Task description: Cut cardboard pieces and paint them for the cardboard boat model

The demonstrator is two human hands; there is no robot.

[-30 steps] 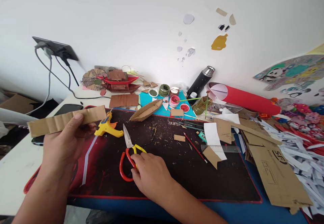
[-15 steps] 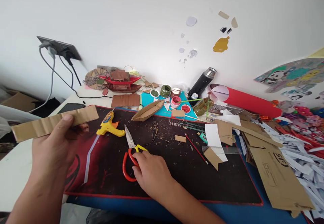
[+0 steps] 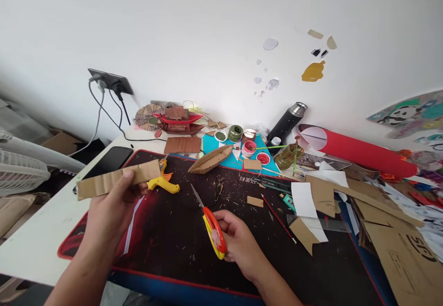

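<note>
Your left hand (image 3: pixel 110 207) pinches the light, bendable cardboard strip (image 3: pixel 117 180) mid-length; your right hand (image 3: pixel 238 241) grips the scissors (image 3: pixel 211 223) by their rigid handles, blades closed.

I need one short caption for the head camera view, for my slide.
Left hand holds a cardboard strip; right hand grips scissors.

Brown ridged cardboard strip (image 3: pixel 117 180); red-and-yellow scissors (image 3: pixel 212 225); yellow glue gun (image 3: pixel 162 182); black mat (image 3: pixel 166 241).
</note>
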